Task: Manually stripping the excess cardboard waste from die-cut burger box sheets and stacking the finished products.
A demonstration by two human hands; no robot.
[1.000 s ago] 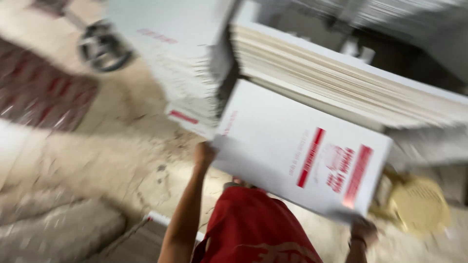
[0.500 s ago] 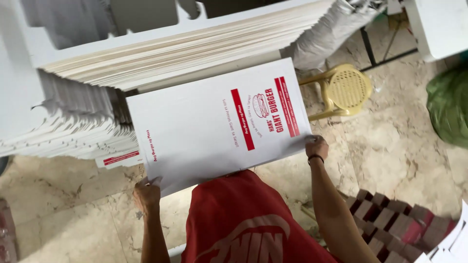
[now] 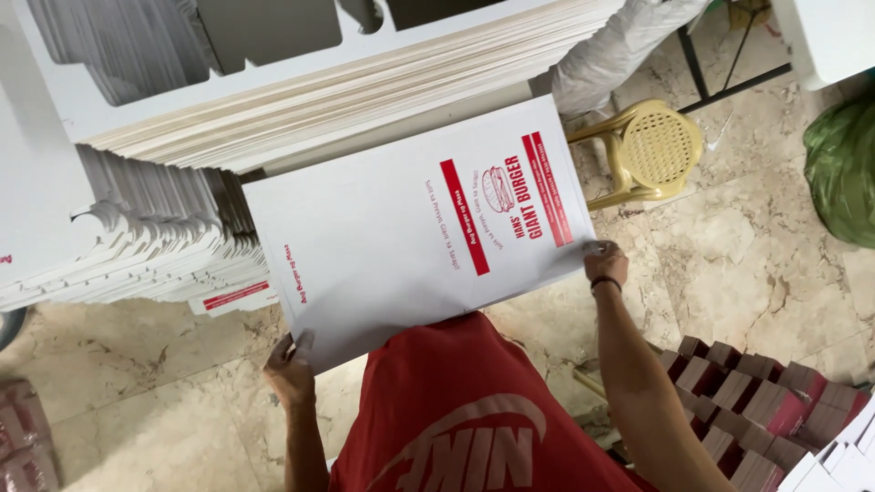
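Below, both hands hold one flat white cardboard sheet with red print [image 3: 424,228] level above a red shirt [image 3: 456,410]. Left hand [image 3: 290,369] grasps the sheet's near left corner; right hand [image 3: 606,262] — a dark band at its wrist — pinches the near right corner. Just beyond lie tall stacks of white cardboard blanks [image 3: 301,91]. Near the right hand, a yellow plastic stool [image 3: 652,150] stands on the beige marble floor [image 3: 747,264].
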